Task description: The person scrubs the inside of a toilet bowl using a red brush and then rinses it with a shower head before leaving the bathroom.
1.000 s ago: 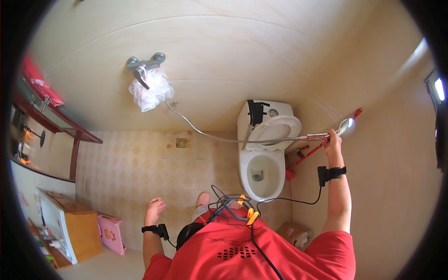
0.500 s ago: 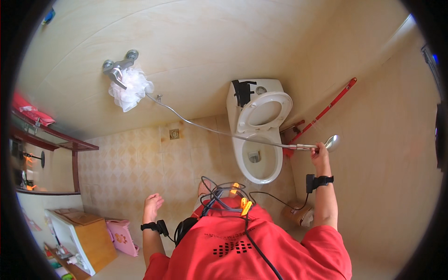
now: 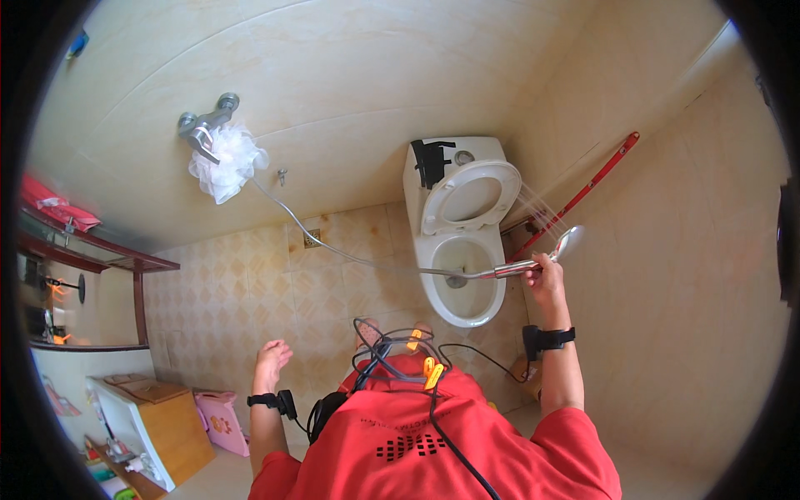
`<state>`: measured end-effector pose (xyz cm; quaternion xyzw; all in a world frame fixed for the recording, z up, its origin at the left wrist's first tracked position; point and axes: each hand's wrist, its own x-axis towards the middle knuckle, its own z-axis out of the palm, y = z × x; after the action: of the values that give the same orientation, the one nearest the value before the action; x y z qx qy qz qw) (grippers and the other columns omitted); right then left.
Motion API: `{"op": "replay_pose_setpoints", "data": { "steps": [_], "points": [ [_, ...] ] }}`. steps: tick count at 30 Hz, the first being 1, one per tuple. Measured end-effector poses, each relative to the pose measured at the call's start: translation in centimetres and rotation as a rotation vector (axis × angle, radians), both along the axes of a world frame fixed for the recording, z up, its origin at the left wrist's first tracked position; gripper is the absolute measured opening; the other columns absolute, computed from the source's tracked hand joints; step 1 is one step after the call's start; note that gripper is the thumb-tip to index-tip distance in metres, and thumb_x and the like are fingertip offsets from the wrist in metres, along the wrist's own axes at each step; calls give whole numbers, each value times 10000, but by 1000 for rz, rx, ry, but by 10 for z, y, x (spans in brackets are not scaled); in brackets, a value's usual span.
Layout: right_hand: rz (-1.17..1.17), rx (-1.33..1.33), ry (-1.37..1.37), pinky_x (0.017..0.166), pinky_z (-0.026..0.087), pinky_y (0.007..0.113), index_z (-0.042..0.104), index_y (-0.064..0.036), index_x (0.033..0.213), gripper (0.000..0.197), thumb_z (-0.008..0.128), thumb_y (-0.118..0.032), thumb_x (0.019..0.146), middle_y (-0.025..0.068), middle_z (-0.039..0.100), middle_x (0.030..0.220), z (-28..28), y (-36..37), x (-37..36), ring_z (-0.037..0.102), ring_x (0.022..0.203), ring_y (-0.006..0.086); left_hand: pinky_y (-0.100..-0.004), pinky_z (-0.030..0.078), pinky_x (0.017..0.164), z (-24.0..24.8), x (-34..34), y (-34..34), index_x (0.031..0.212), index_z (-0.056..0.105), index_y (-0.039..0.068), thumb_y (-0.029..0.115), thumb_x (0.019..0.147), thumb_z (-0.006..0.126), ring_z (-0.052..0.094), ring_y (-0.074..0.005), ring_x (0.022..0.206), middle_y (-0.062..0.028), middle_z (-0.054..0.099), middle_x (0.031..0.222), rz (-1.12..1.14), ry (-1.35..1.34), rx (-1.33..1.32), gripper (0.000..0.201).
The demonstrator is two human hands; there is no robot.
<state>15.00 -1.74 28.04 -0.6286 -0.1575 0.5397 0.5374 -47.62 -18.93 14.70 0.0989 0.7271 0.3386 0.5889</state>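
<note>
My right hand (image 3: 546, 282) is closed round the handle of a silver shower head (image 3: 570, 242), to the right of the toilet bowl. Thin jets of water (image 3: 542, 208) spray from its face toward the far side, by the raised seat (image 3: 473, 202). A metal hose (image 3: 317, 243) sags from the handle across the bowl (image 3: 467, 312) to the wall tap (image 3: 206, 131). Nothing shows in my left hand (image 3: 272, 363), held over the floor at left with its fingers loosely stretched out.
A white bath puff (image 3: 227, 163) hangs on the tap. A red pole (image 3: 593, 183) leans against the right wall beside the toilet. Black cables (image 3: 379, 354) hang at my front. A wooden cabinet (image 3: 175, 433) and a pink bag (image 3: 222, 422) stand at left; a floor drain (image 3: 312, 238) lies beyond.
My right hand has moved left and slightly nearer with the shower head, which has turned to face away from me. Water jets now show, and the hose sags lower. My left hand barely moved.
</note>
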Motion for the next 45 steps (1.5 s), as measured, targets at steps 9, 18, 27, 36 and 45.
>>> {"op": "replay_pose_setpoints", "data": {
  "steps": [9,18,27,36,45],
  "points": [
    [81,-94,-61,341,418,235,434,-59,897,182,571,-132,800,74,545,629,-16,0,-23,546,445,138,-327,457,832,39,66,125,1179,510,13,185,891,555,611,-238,950,-160,583,1113,-332,6,174,338],
    [-60,-59,-90,324,411,220,485,-54,876,145,583,-138,810,54,546,623,-21,-24,-26,542,430,124,-302,461,825,68,175,234,1209,477,29,168,897,547,588,-187,922,-118,560,1052,-766,-35,386,349],
    [-217,9,-74,314,394,237,426,-94,843,176,595,-127,808,58,543,617,1,-20,-11,526,408,131,-303,467,810,49,201,232,1188,466,-26,141,892,550,587,-195,929,-130,548,1069,-831,-84,320,350],
    [15,25,-81,298,374,232,395,-117,816,202,596,-116,797,43,510,584,-10,7,-25,518,396,130,-301,470,797,66,113,162,1157,505,5,146,875,574,615,-202,897,-115,583,1039,-509,57,188,323],
    [250,25,-130,333,388,240,447,-57,935,190,564,-133,807,69,540,627,-16,41,-52,513,417,121,-341,472,841,107,68,93,1219,463,-14,134,873,575,601,-220,938,-132,550,1108,-137,239,256,393]
  ]
}}
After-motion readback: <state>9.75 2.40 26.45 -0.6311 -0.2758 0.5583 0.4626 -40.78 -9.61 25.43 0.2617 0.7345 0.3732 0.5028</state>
